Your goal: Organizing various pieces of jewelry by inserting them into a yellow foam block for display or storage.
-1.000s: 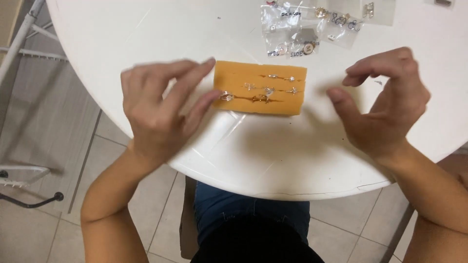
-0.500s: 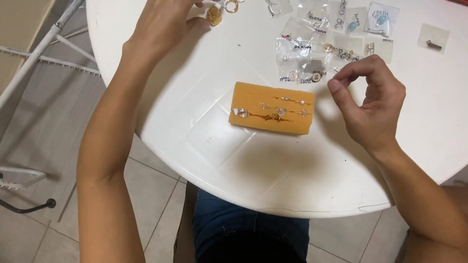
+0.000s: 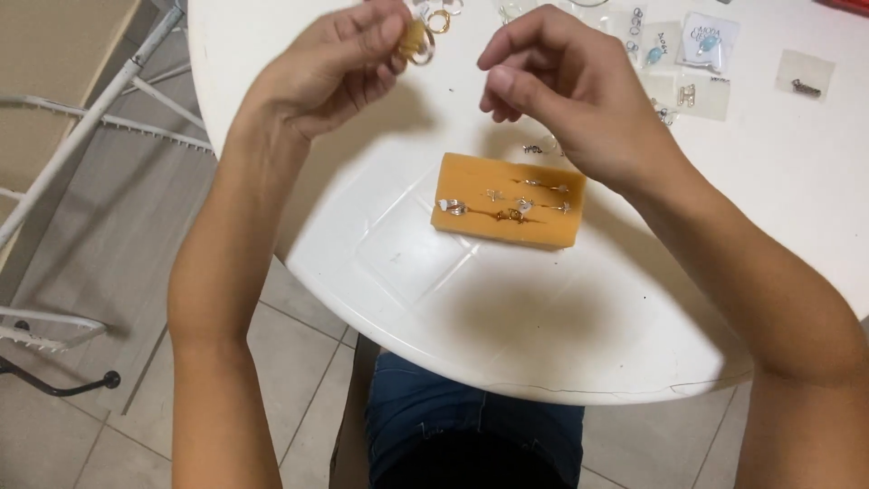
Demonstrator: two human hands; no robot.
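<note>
Head view, looking down: nearest, blue-trousered lap (image 3: pixel 471 426) tucked under the rim of a round white counter (image 3: pixel 507 335), tiled floor (image 3: pixel 118 272) and a white metal rack (image 3: pixel 72 154) off to the left. Further in, an orange foam block (image 3: pixel 507 201) lying flat on the counter, several small rings and studs (image 3: pixel 507 204) stuck into its top face, some silver, one gold-toned. Beyond the block, both hands raised above the counter, apart from each other and not touching the block. Left hand (image 3: pixel 339 63) curled, fingers (image 3: pixel 385 36) pinched shut on a small gold ring (image 3: pixel 416 43) at the tips, ring held upright above the white surface. Right hand (image 3: pixel 566 95) just beside it to the right, fingers (image 3: pixel 511 86) bent inward and drawn close together near the thumb; whether anything was gripped between them, impossible to tell. Under the right hand, a few tiny silver pieces (image 3: pixel 540 145) loose on the counter. Farthest away, along the top edge, more loose rings (image 3: pixel 441 16) just behind the left hand, and small clear plastic bags (image 3: pixel 701 63) with jewellery parts, some with blue stones, spread across the counter to the right; one separate bag (image 3: pixel 804 77) lay well apart at the far right.
</note>
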